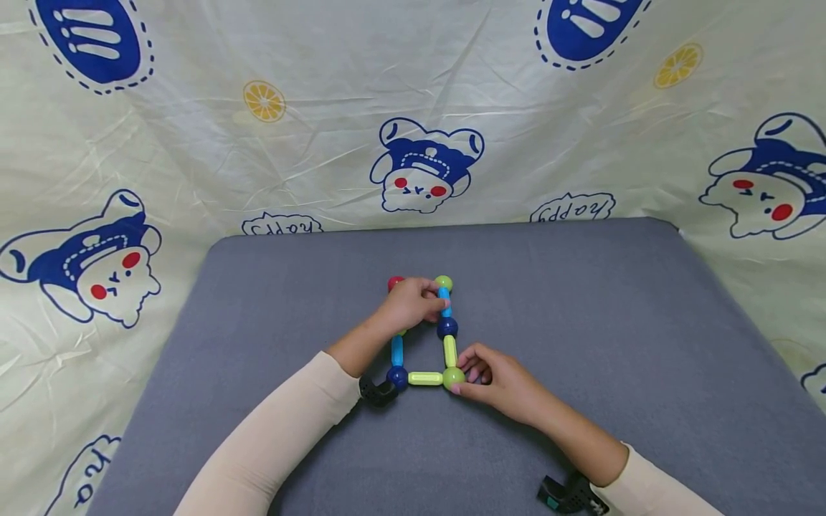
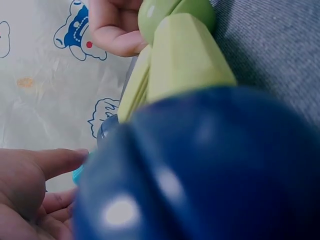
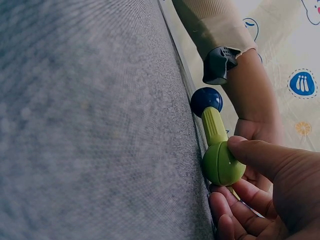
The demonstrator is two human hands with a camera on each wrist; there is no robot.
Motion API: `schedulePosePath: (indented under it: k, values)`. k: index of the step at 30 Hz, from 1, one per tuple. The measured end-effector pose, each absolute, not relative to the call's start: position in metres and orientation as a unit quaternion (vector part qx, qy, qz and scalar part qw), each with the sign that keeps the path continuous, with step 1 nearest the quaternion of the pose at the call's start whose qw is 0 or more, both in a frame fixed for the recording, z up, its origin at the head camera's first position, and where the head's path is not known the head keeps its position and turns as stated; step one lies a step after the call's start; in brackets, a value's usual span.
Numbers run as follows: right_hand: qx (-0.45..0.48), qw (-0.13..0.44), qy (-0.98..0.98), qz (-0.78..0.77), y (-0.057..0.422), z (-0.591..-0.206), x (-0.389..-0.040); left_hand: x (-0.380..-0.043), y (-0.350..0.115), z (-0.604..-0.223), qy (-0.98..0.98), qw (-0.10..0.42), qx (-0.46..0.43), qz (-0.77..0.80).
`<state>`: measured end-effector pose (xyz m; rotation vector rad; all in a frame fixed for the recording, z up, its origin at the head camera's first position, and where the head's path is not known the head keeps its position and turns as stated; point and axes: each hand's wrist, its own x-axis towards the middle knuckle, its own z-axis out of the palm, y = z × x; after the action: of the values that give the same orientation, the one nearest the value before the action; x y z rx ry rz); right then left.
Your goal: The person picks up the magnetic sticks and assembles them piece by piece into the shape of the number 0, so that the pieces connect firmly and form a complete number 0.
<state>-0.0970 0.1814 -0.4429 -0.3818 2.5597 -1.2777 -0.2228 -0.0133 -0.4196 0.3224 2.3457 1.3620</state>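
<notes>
A shape of ball-and-rod toy pieces lies on the table. My left hand point(image 1: 408, 304) pinches the light blue rod point(image 1: 445, 292) on its right side, between a green ball point(image 1: 443, 282) and a dark blue ball point(image 1: 447, 327). At the near right corner, my right hand point(image 1: 503, 381) grips another green ball point(image 1: 454, 378) by thumb and fingers, clearest in the right wrist view. Yellow-green rods point(image 1: 425, 378) run from that ball to both dark blue balls. The near left dark blue ball point(image 2: 215, 170) fills much of the left wrist view. My left hand partly hides the far left side.
A grey cloth covers the table point(image 1: 613, 322). Behind it hangs a pale printed sheet point(image 1: 335, 86). On the left side are a second light blue rod point(image 1: 396, 351) and a red ball point(image 1: 395, 282). Black wrist cameras point(image 1: 377, 392) sit close to the table.
</notes>
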Motion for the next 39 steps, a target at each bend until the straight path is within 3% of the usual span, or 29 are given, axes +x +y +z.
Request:
schedulePosePath:
  k: [24,39]
  values:
    - [-0.134,0.127,0.882,-0.434,0.18,-0.441,-0.097,-0.219,-0.015,-0.418,0.876,0.183,0.108,0.432]
    - [-0.123,0.146,0.873,-0.448,0.182,-0.439,-0.098,-0.216,-0.036,-0.41,0.862,0.093,0.116,0.485]
